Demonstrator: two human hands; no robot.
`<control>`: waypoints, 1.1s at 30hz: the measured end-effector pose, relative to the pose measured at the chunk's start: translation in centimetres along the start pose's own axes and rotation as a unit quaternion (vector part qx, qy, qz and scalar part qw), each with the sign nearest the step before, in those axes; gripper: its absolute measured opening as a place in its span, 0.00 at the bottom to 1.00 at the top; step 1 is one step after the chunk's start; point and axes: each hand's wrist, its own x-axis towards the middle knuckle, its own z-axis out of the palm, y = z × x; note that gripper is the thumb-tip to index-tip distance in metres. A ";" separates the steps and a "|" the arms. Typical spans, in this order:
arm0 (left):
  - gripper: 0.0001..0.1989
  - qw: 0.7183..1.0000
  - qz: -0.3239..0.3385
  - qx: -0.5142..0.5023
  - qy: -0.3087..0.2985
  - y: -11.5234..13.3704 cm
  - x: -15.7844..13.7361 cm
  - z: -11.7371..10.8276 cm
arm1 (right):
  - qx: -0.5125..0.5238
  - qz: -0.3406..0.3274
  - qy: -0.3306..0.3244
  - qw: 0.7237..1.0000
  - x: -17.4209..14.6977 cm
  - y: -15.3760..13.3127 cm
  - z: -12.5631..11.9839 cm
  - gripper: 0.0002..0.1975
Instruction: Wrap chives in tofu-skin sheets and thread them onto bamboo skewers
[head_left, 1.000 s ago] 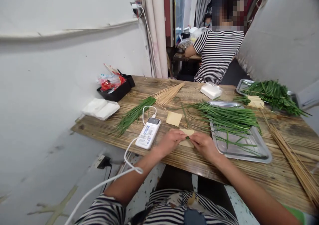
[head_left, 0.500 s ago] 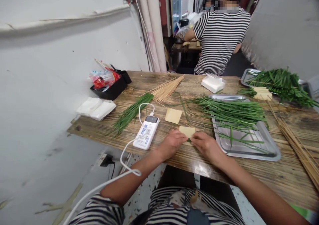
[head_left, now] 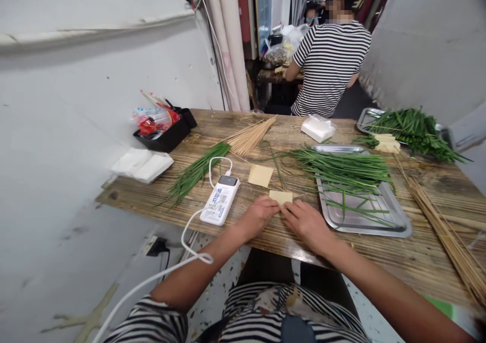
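My left hand [head_left: 259, 216] and my right hand [head_left: 306, 222] meet near the table's front edge, fingers bent and pressed on the near edge of a pale yellow tofu sheet [head_left: 281, 196]. The fingertips hide that edge. Just behind it lies a second square tofu sheet [head_left: 260, 175], possibly a small stack. A loose chive strand [head_left: 276, 164] runs beyond them. To the right of my right hand, a heap of long green chives [head_left: 341, 166] lies across a metal tray [head_left: 398, 227].
Left of my hands are a white power bank [head_left: 220, 201] with a cable, cut chives [head_left: 199, 173] and fanned bamboo skewers [head_left: 252, 136]. More skewers [head_left: 436, 221] and a second heaped tray [head_left: 364, 121] lie right. A person in a striped shirt [head_left: 334, 64] works beyond the table [head_left: 212, 122].
My fingertips have drawn closer together at the sheet's near edge. The bit of green that showed between them is now hidden. The whole view has shifted slightly.
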 end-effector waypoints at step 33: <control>0.13 0.958 0.174 0.225 0.033 -0.9 0.3 -0.2 | 0.067 0.064 0.036 0.995 0.3 0.9 2.4 0.11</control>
